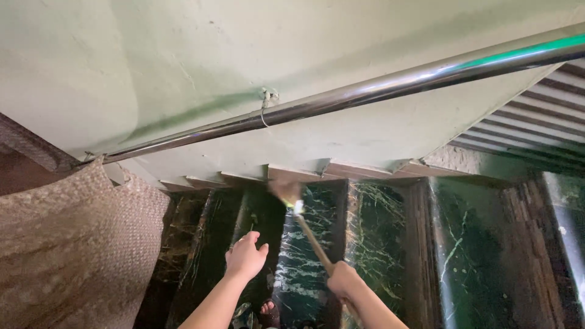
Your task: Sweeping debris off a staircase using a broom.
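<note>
My right hand grips the wooden handle of a small broom. The handle slants up and left to a blurred bristle head that lies against the dark green marble stair steps near their pale edge. My left hand hovers open beside the handle, fingers loosely spread, holding nothing. My toes show at the bottom, between the forearms.
A shiny metal handrail crosses the view diagonally, tied with a bit of wire to the pale green wall. A woven beige sack fills the lower left. Brown wood strips edge the steps on the right.
</note>
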